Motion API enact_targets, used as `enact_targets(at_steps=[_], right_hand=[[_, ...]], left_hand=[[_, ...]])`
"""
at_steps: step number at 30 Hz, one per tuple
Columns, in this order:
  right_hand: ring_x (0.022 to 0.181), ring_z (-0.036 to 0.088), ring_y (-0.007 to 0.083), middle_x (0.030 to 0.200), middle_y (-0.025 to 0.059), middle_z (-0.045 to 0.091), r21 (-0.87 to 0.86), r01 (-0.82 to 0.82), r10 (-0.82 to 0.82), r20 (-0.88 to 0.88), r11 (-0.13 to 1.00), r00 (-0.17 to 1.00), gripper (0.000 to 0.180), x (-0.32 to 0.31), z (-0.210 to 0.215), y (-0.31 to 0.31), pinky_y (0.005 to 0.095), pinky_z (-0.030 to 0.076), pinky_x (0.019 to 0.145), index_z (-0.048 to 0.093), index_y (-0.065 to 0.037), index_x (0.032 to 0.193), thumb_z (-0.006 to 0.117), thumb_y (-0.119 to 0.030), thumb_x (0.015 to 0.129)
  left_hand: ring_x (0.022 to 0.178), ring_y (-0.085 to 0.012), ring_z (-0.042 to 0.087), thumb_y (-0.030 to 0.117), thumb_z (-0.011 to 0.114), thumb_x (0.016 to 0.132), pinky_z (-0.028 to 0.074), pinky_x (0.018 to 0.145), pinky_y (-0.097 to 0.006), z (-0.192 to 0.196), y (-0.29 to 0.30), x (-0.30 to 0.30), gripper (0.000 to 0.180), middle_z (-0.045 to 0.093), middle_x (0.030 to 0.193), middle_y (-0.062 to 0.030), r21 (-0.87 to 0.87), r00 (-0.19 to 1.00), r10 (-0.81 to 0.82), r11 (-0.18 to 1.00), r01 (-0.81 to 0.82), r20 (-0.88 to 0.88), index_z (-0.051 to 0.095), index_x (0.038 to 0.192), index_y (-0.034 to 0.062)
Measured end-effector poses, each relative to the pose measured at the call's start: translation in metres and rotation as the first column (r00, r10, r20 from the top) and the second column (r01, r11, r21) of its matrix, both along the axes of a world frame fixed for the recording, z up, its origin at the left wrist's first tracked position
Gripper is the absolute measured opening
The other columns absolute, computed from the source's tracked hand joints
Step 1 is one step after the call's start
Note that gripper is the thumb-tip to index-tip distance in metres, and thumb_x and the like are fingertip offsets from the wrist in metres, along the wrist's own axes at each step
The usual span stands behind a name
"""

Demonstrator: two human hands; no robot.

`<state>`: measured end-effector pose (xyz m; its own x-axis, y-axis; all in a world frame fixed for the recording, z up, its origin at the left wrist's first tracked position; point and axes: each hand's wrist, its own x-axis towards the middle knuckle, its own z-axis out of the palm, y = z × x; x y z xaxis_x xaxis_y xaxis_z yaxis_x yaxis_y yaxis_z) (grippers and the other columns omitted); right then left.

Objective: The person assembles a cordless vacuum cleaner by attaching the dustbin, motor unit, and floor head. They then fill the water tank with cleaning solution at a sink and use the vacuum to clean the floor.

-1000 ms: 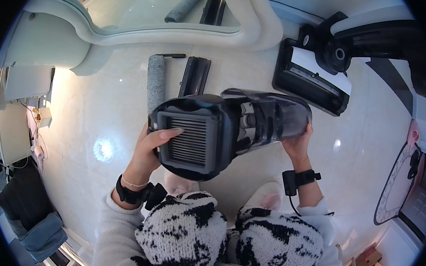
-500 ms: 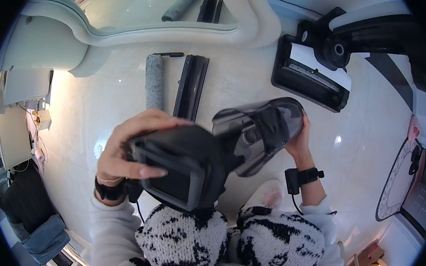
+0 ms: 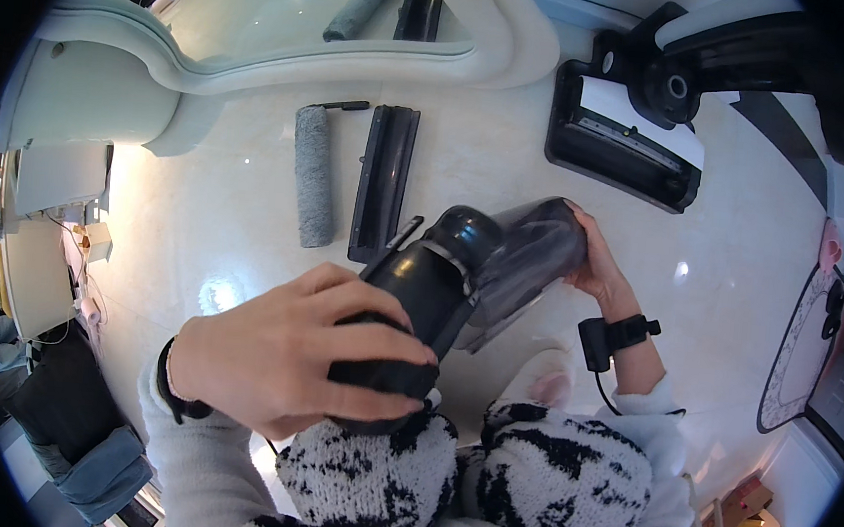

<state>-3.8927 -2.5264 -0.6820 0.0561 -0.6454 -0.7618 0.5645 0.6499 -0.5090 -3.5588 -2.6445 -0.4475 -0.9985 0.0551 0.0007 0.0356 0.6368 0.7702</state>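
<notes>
"What are the hands doing?"

"The left hand (image 3: 291, 357) is gripping a black lid (image 3: 425, 289), its fingers curling over the near end. The right hand (image 3: 602, 263) is gripping the far end of a smoky clear tank (image 3: 533, 257)."

"Where are they holding those?"

"In front of the knees (image 3: 564, 473), above the floor (image 3: 490, 150). The lid is overlapping the tank; I can't tell whether they're touching."

"And beyond?"

"A grey roller (image 3: 313, 181) is lying beside a black cover (image 3: 385, 181)."

The insert (image 3: 418, 291) is black, container (image 3: 549, 246) smoky grey, knitwear (image 3: 569, 478) blotched black-and-white.
</notes>
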Motion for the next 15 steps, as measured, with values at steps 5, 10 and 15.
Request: enact_targets(at_steps=[5,10,15], right_hand=[[0.111,0.057,0.0180,0.121,0.0020,0.062,0.056,0.077,-0.078,0.014,0.995,0.997,0.054,-0.004,-0.010,0.001,0.0417,0.048,0.090,0.059,-0.020,0.127,0.050,-0.060,0.091],[0.112,0.057,0.0183,0.120,0.0020,0.062,0.013,0.079,-0.079,0.049,0.997,0.996,0.054,-0.005,-0.011,-0.002,0.0418,0.047,0.092,0.058,-0.020,0.127,0.050,-0.060,0.091],[0.110,0.058,0.0195,0.121,0.0025,0.062,-0.022,-0.002,0.004,0.072,1.000,0.997,0.053,0.013,-0.001,-0.007,0.0440,0.049,0.091,0.055,-0.020,0.130,0.048,-0.057,0.093]], left_hand=[[0.118,-0.0292,0.053,0.012,0.067,0.060,0.038,0.085,-0.040,-0.002,-0.001,0.001,0.050,0.059,0.132,-0.0070,0.089,0.998,-0.062,0.994,0.064,-0.029,0.073,0.109,0.0224],[0.118,-0.0314,0.052,0.010,0.068,0.068,0.039,0.090,-0.043,-0.011,-0.017,-0.005,0.041,0.057,0.132,-0.0092,0.229,0.988,-0.092,0.966,0.119,-0.125,0.073,0.108,0.0172],[0.125,-0.0362,0.050,0.007,0.064,0.070,0.036,0.099,-0.045,-0.039,-0.023,-0.016,0.045,0.054,0.136,-0.0168,0.276,0.978,-0.006,0.959,0.064,-0.207,0.074,0.113,0.0185]])
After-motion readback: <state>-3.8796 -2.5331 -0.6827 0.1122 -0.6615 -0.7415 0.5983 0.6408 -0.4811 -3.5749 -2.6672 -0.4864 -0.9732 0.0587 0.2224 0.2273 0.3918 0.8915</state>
